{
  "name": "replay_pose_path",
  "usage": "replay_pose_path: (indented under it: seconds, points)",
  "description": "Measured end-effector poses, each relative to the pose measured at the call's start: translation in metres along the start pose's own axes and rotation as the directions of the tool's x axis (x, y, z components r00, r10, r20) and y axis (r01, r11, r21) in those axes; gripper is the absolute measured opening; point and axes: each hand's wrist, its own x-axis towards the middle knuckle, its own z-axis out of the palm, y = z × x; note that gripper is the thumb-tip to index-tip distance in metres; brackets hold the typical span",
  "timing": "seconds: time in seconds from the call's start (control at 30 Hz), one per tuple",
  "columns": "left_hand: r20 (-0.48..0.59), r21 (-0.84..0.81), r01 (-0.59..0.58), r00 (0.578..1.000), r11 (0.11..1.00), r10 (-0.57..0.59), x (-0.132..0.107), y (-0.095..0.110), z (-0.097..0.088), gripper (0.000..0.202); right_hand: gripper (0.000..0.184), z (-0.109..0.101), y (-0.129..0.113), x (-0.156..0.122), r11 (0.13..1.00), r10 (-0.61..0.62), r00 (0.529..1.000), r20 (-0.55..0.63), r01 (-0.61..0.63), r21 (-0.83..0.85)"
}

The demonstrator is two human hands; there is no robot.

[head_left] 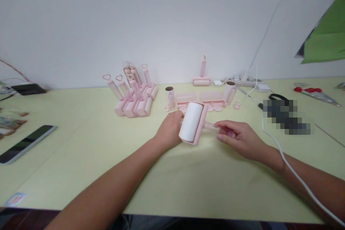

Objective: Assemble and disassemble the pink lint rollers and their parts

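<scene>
A pink lint roller (191,122) with a white paper roll is held tilted above the table, its roll side facing me. My right hand (241,138) is closed around its clear pink handle (211,126), fingers pinching near the end. My left hand (169,129) is at the other side of the roller head, and its fingers are mostly hidden behind the roll. Whether it grips the head cannot be made out. Just beyond are two pink roller covers (212,96), two white rolls with brown cores (169,95), loose clear handles (171,101) and a small heart-shaped piece (237,105).
Several assembled pink lint rollers (132,106) stand at the back left; another roller (202,81) stands by the wall. A phone (27,143) lies left. Right are a black strap (279,97), red-handled scissors (308,90), a power strip (246,82) and a white cable (285,165) crossing my right forearm.
</scene>
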Motion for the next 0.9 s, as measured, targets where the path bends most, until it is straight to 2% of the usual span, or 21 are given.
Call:
replay_pose_path:
  seconds: [0.13,0.2,0.27,0.33,0.37,0.53,0.9]
  points:
    - [-0.082,-0.313,0.114,0.986,0.943,-0.147,-0.002,-0.007,-0.006,0.039,0.03,-0.001,-0.002,-0.001,0.999,-0.037,0.999,0.023,0.038,-0.03]
    - [-0.105,-0.545,0.133,0.969,0.828,-0.225,-0.002,-0.01,-0.01,0.037,0.03,-0.001,-0.002,0.0,0.999,-0.023,1.0,-0.005,0.023,-0.046]
    - [-0.082,-0.734,0.125,0.959,0.668,-0.27,-0.001,-0.012,-0.013,0.039,0.029,0.0,0.0,0.001,0.998,0.011,0.999,-0.044,-0.013,-0.056]
    - [-0.07,-0.822,0.104,0.958,0.56,-0.28,-0.001,-0.012,-0.016,0.044,0.029,0.0,0.001,0.001,0.997,0.045,0.996,-0.076,-0.05,-0.063]
    - [-0.078,-0.836,0.089,0.958,0.541,-0.277,-0.001,-0.011,-0.016,0.046,0.029,0.001,0.001,0.002,0.996,0.057,0.995,-0.088,-0.063,-0.067]
    - [-0.118,-0.844,0.021,0.967,0.536,-0.225,-0.003,-0.006,-0.011,0.049,0.031,0.002,0.001,0.002,0.992,0.063,0.99,-0.128,-0.076,-0.098]
    - [-0.113,-0.83,-0.019,0.984,0.557,-0.136,-0.006,-0.004,-0.008,0.05,0.032,0.004,0.002,0.001,0.989,0.072,0.989,-0.131,-0.087,-0.12]
